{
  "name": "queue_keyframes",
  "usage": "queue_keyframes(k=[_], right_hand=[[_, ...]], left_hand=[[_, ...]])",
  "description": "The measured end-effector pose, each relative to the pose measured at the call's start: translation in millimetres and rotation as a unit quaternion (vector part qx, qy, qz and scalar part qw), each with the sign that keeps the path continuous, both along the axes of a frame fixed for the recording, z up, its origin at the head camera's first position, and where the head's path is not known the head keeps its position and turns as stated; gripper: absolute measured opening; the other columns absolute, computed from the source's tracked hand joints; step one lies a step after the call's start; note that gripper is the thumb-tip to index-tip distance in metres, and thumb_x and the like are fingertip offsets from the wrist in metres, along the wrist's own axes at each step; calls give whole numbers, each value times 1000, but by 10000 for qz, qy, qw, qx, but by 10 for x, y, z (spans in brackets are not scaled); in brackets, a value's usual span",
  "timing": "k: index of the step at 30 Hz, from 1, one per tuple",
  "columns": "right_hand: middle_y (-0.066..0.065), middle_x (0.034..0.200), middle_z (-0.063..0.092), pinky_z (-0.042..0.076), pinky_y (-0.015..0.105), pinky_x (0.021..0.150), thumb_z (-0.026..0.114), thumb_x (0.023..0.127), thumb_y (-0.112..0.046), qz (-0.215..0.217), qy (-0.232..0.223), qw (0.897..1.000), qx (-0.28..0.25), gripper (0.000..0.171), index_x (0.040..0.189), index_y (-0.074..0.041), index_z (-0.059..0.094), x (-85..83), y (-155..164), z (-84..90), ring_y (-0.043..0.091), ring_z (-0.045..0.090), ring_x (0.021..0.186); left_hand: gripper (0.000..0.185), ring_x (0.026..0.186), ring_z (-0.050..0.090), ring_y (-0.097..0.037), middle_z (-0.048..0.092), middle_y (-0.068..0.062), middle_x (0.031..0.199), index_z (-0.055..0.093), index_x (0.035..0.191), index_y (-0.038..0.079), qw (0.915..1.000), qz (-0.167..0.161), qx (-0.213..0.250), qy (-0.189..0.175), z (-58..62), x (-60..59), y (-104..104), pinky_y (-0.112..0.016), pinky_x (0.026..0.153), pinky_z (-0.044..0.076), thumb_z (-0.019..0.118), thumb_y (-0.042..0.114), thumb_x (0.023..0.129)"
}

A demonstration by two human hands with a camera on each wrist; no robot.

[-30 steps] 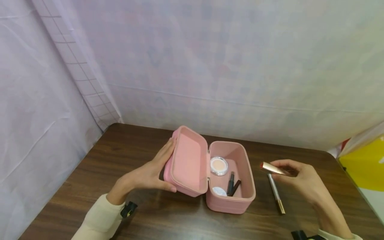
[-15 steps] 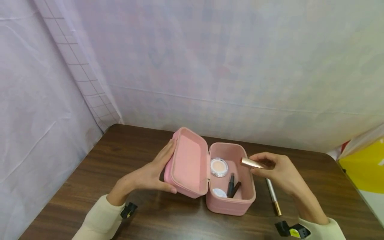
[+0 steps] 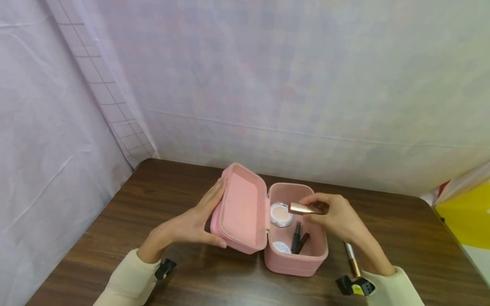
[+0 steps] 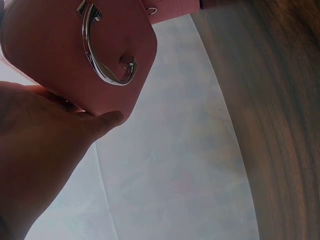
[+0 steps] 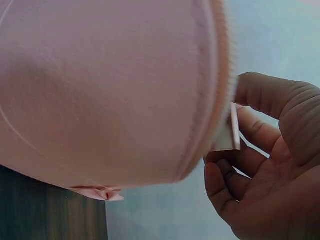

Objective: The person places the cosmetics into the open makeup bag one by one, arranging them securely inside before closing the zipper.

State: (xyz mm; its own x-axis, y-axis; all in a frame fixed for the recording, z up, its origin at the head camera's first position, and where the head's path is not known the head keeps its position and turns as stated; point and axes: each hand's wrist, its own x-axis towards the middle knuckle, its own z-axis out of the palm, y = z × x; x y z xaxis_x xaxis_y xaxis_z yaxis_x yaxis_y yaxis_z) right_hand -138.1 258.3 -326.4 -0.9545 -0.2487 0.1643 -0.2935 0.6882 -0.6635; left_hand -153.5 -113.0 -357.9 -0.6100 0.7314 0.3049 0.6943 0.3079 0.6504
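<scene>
A rose-gold lipstick tube (image 3: 304, 208) is pinched in the right hand (image 3: 337, 219) above the open pink cosmetic case (image 3: 294, 263) — a cushion compact (image 3: 280, 213) lies just below. The lid (image 3: 241, 208) is steadied by the flat-fingered left hand (image 3: 191, 223).

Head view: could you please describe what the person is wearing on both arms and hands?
Both hands are bare. The left hand and right hand emerge from long cream sleeves. A small black device sits at the left wrist; a similar black one with a yellow mark sits at the right wrist.
</scene>
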Motion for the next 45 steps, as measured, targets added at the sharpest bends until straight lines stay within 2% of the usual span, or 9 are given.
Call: queue_keyframes(k=[5,20,28,35,42,45], right_hand=[[-2,82,67,49,25,57,82,76,-13,159,17,9998,120,22,96,-15,73,-38,-92,-43,14,58,69],[-5,78,67,48,26,59,78,69,-2,521,146,9972,522,23,86,-15,73,-115,-308,-176,11,58,68],[-14,66,64,45,23,54,74,74,-1,634,157,9949,769,14,79,-15,76,-152,-395,-185,6,54,59],[-13,66,63,45,23,53,74,74,-1,576,185,9957,705,14,78,-14,75,-141,-385,-178,8,55,58],[-14,64,61,46,23,56,74,72,2,663,415,9929,891,18,76,-15,73,-123,-363,-196,4,55,59],[-14,65,62,47,24,58,74,70,2,727,639,9881,1194,18,78,-13,74,-140,-361,-198,3,57,61]], left_hand=[[125,144,-10,-27,-12,-12,159,-6,153,10,10000,21,-24,6,7,-1,4,-60,108,14,73,62,72],[125,144,-10,-26,-13,-12,159,-6,153,10,10000,9,-41,-4,9,8,1,-59,109,13,73,62,72],[125,144,-11,-26,-13,-11,158,-7,153,10,10000,18,-28,-35,21,8,-22,-60,108,14,70,66,72],[125,144,-11,-25,-14,-11,158,-7,153,11,10000,23,-31,-26,24,13,-15,-60,109,14,71,65,72],[125,144,-11,-25,-14,-11,158,-7,153,11,10000,23,-50,-45,25,14,-25,-60,108,15,70,65,72],[125,144,-11,-26,-14,-11,158,-7,153,11,10000,31,-37,-22,23,15,-28,-60,108,15,70,66,72]])
